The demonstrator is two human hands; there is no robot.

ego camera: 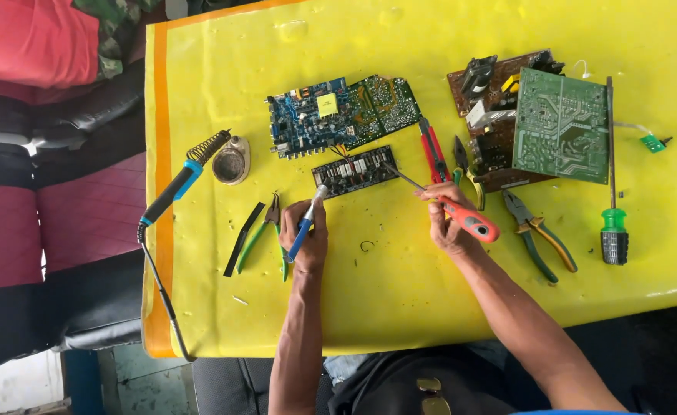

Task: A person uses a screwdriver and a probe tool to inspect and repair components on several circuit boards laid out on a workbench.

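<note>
Left hand [305, 234] is closed around a blue-handled tool [308, 219] whose pale tip points toward 1 o'clock at the near edge of a small dark circuit board [355, 170]. Right hand [448, 219] grips a red-handled screwdriver [450, 207]; its thin shaft runs toward 10 o'clock and its tip meets the same board's right end. That board lies on the yellow surface [431, 307], just below a larger blue and green circuit board [342, 115], joined to it by short wires. At 9 o'clock of the left hand lie green-handled pliers [265, 234], and farther out a soldering iron [181, 180] in its coil stand. At 3 o'clock of the right hand rest larger pliers [538, 234] and a green screwdriver [613, 192], with a stack of boards [538, 123] at 1 o'clock.
</note>
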